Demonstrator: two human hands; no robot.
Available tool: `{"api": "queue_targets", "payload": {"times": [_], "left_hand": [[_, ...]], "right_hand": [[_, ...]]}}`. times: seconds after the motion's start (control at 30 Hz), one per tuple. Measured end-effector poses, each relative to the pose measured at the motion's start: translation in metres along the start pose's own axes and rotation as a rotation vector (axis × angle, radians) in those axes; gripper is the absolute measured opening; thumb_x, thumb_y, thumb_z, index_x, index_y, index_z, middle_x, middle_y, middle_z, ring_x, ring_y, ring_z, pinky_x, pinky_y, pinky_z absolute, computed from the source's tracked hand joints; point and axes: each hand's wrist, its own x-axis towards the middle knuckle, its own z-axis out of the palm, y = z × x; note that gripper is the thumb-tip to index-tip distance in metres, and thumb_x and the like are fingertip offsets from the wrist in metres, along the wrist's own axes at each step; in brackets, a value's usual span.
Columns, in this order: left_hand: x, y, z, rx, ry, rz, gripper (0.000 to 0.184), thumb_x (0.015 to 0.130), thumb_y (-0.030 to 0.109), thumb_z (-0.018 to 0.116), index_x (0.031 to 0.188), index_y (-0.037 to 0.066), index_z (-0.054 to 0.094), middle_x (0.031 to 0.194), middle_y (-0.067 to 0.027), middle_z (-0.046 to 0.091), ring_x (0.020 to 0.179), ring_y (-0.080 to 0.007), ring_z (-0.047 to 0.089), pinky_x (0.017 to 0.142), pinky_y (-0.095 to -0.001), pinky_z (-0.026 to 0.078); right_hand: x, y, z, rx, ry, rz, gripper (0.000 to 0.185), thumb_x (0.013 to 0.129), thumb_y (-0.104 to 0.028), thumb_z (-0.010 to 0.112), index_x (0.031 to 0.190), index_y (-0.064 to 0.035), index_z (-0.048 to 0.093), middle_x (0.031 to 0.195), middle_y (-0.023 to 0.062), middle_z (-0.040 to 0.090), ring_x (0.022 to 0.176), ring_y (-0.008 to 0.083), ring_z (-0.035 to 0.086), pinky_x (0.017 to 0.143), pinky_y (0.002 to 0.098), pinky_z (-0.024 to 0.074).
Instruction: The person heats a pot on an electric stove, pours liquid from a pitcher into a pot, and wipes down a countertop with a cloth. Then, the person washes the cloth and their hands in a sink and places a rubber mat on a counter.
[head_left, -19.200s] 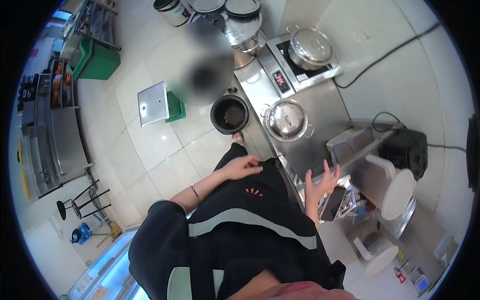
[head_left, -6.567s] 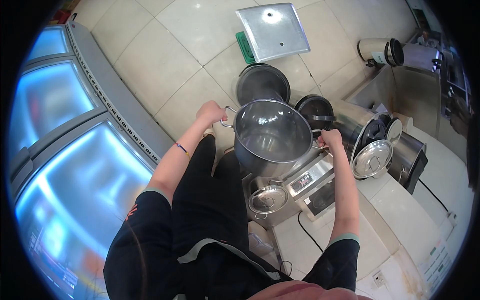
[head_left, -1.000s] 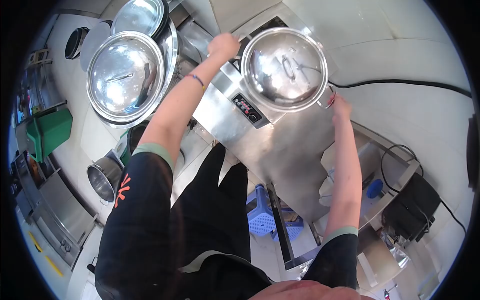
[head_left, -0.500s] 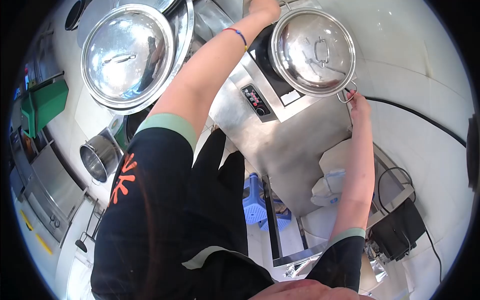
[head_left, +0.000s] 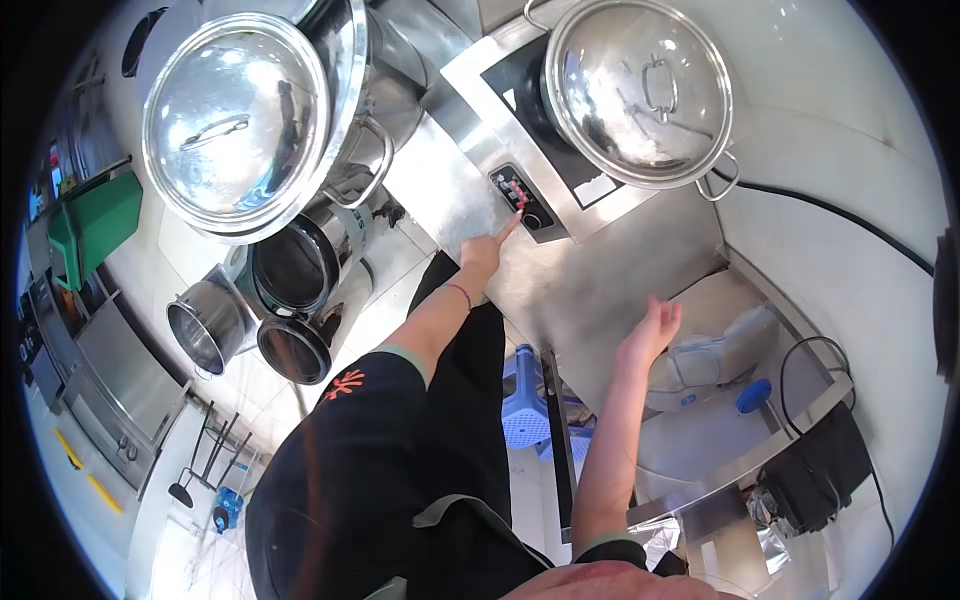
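From my end I'd go light and square on the control panel [head_left: 521, 200] at one o'clock, lidded pot [head_left: 620, 95] past it, one finger out on the left hand [head_left: 482, 257] (contact's hard to call), right hand [head_left: 650, 332] half-curled, both empty.

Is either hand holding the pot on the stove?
No, the left hand has a finger at the control panel and the right hand is away from the pot.

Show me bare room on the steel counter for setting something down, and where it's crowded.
A wide patch between hob and basin, near the right hand; a narrower patch between hob and the lidded pot at left. Crowded: the hob, with its own pot, and the basin, holding plastic containers.
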Motion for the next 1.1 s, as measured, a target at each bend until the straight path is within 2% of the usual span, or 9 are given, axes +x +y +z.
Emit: {"api": "queue_targets", "payload": {"times": [0.17,0.3,0.47,0.6,0.7,0.8,0.9,1.0,1.1], "left_hand": [[0.021,0.016,-0.005,-0.038,0.091,0.002,0.09,0.082,0.009,0.049,0.137,0.032,-0.018,0.078,-0.0124,0.066,0.064,-0.0245,0.065,0.056,-0.0355,0.051],[0.028,0.017,0.004,0.012,0.056,-0.041,0.084,0.084,0.008,0.046,0.139,0.031,-0.013,0.074,-0.0058,0.066,0.061,-0.0199,0.065,0.055,-0.0339,0.049],[0.049,0.025,0.02,0.025,0.062,0.003,0.084,0.083,0.007,0.047,0.14,0.018,-0.014,0.074,-0.0089,0.067,0.061,-0.0209,0.065,0.056,-0.0357,0.05],[0.043,0.023,0.021,0.012,0.07,0.066,0.089,0.081,0.012,0.052,0.139,0.01,-0.016,0.073,-0.0115,0.066,0.061,-0.0243,0.065,0.057,-0.0373,0.05],[0.011,0.023,-0.002,-0.263,0.079,0.014,0.088,0.078,0.021,0.059,0.14,0.008,-0.002,0.072,-0.0118,0.065,0.06,-0.0286,0.064,0.058,-0.0382,0.051],[0.011,0.033,0.019,-0.825,0.391,-0.107,0.082,0.073,0.034,0.067,0.135,0.008,0.021,0.068,-0.0102,0.064,0.059,-0.0299,0.062,0.056,-0.0381,0.05],[0.03,0.054,0.024,-1.024,0.803,-0.118,0.06,0.071,0.042,0.068,0.114,0.005,0.046,0.06,-0.0099,0.061,0.055,-0.0298,0.06,0.054,-0.0388,0.048],[0.039,0.062,0.026,-1.097,0.661,-0.171,0.048,0.073,0.047,0.065,0.086,0.002,0.056,0.057,-0.0066,0.062,0.054,-0.0196,0.062,0.054,-0.0308,0.049],[0.058,0.066,0.036,-1.141,0.525,-0.424,0.047,0.075,0.048,0.064,0.065,0.003,0.055,0.056,-0.0053,0.063,0.055,-0.0157,0.063,0.053,-0.0268,0.048]], "right_hand": [[-0.034,0.024,-0.029,-0.074,-0.031,0.235,0.064,0.08,-0.021,0.061,0.133,-0.0093,0.027,0.13,0.0068,0.033,0.116,0.0171,0.037,0.094,0.0362,0.0286],[-0.034,0.029,-0.041,-0.15,-0.016,0.212,0.063,0.08,-0.022,0.059,0.134,-0.0119,0.027,0.127,0.0043,0.038,0.114,0.0166,0.04,0.091,0.0369,0.028],[-0.02,0.028,-0.046,-0.145,-0.062,0.136,0.067,0.081,-0.029,0.058,0.136,-0.0125,0.024,0.13,0.005,0.04,0.118,0.0178,0.04,0.085,0.0338,0.028],[-0.021,0.048,-0.033,-0.226,-0.191,0.006,0.054,0.084,-0.027,0.056,0.131,-0.0114,0.036,0.124,0.0036,0.046,0.113,0.0146,0.044,0.081,0.0296,0.0299],[-0.033,0.052,-0.018,-0.191,-0.294,0.134,0.047,0.084,-0.026,0.057,0.126,-0.0099,0.043,0.12,0.0022,0.049,0.108,0.0119,0.047,0.077,0.026,0.0317],[-0.055,0.047,-0.008,-0.183,-0.35,0.201,0.042,0.085,-0.024,0.056,0.123,-0.0091,0.046,0.119,0.0015,0.05,0.104,0.0101,0.049,0.073,0.0232,0.0329],[-0.064,0.046,-0.013,-0.175,-0.45,0.171,0.04,0.085,-0.024,0.054,0.122,-0.0093,0.047,0.118,0.0012,0.05,0.103,0.0097,0.049,0.072,0.0232,0.0327],[-0.054,0.047,-0.027,-0.182,-0.427,0.192,0.041,0.081,-0.021,0.058,0.119,-0.0087,0.05,0.118,0.0038,0.052,0.1,0.0105,0.049,0.077,0.0255,0.0343],[-0.043,0.044,-0.038,-0.23,-0.355,0.189,0.04,0.082,-0.021,0.057,0.119,-0.0083,0.051,0.119,0.0046,0.052,0.1,0.011,0.049,0.077,0.0256,0.0344]]}}
